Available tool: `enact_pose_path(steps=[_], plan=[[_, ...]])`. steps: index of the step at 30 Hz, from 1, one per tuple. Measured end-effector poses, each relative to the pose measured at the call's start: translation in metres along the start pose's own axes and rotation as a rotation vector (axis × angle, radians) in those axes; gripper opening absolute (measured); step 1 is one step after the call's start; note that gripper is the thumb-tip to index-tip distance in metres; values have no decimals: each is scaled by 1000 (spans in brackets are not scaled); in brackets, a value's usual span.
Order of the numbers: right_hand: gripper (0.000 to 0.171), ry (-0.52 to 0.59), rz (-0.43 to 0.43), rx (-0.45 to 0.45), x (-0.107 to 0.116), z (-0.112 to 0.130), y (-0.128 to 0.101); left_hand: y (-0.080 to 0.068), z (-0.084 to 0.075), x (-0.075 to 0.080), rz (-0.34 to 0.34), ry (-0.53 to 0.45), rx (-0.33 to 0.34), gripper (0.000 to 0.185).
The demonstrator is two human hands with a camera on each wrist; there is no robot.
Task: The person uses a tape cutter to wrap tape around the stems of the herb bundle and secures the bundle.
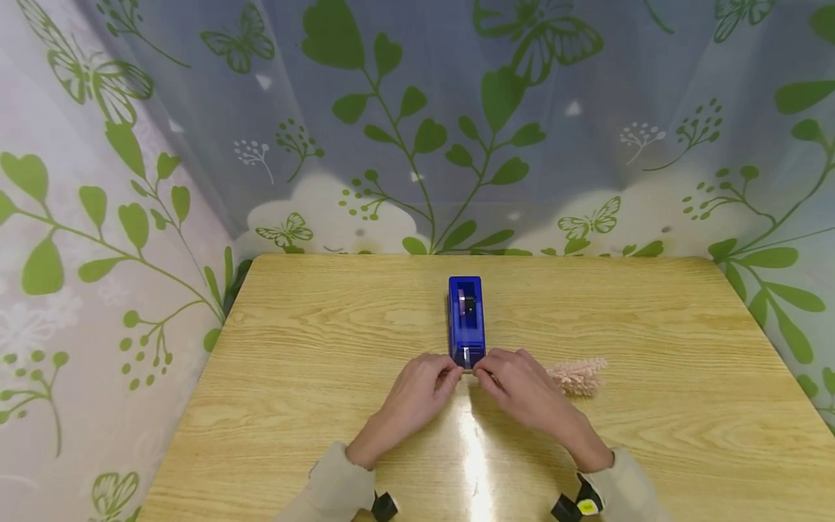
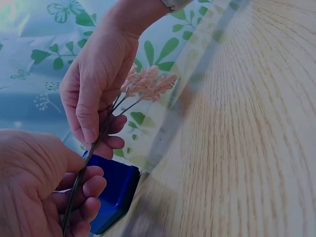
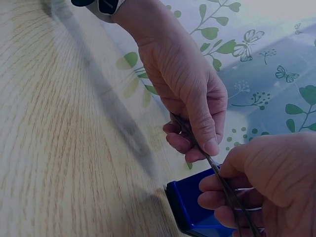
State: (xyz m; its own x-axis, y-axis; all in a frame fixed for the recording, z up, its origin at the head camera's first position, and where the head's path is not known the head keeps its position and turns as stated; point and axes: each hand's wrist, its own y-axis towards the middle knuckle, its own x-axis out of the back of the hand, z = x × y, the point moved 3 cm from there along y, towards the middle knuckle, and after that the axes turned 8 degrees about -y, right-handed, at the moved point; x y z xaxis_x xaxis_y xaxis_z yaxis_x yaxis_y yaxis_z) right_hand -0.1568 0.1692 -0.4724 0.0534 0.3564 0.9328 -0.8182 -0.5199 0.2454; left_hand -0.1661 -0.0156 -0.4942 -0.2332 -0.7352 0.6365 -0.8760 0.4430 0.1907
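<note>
Both hands pinch a bunch of thin dark stems (image 2: 72,200) at the front end of a blue tape dispenser (image 1: 465,337). My left hand (image 1: 417,384) grips the lower stems between thumb and curled fingers. Close beside it, my right hand (image 1: 525,388) pinches them nearer the blossoms. Pale pink flower heads (image 1: 579,375) stick out to the right beyond the right hand. A small shiny patch (image 3: 213,161) shows on the stems between the two thumbs in the right wrist view. The dispenser's roll sits in its top opening, partly shaded.
The wood-grain table (image 1: 313,319) runs back to a curtain (image 1: 417,138) printed with green leaves and butterflies, which also hangs at the left and right. Dark devices are strapped at both wrists, by the light sleeves (image 1: 342,478).
</note>
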Motion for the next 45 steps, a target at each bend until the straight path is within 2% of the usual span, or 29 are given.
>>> enact_pose_path(steps=[9,16,25,45], plan=[[11,1,-25,-17,0,-1,0,0,0,1,0,-11,3,16],[6,-15,-33,-24,-1,-2,1,0,-1,3,-18,-17,-20,14],[6,-20,-69,-11,0,-2,0,1,0,4,-17,-24,-19,14],[4,-52,-93,6,1,-3,0,0,0,7,-25,-17,-8,12]])
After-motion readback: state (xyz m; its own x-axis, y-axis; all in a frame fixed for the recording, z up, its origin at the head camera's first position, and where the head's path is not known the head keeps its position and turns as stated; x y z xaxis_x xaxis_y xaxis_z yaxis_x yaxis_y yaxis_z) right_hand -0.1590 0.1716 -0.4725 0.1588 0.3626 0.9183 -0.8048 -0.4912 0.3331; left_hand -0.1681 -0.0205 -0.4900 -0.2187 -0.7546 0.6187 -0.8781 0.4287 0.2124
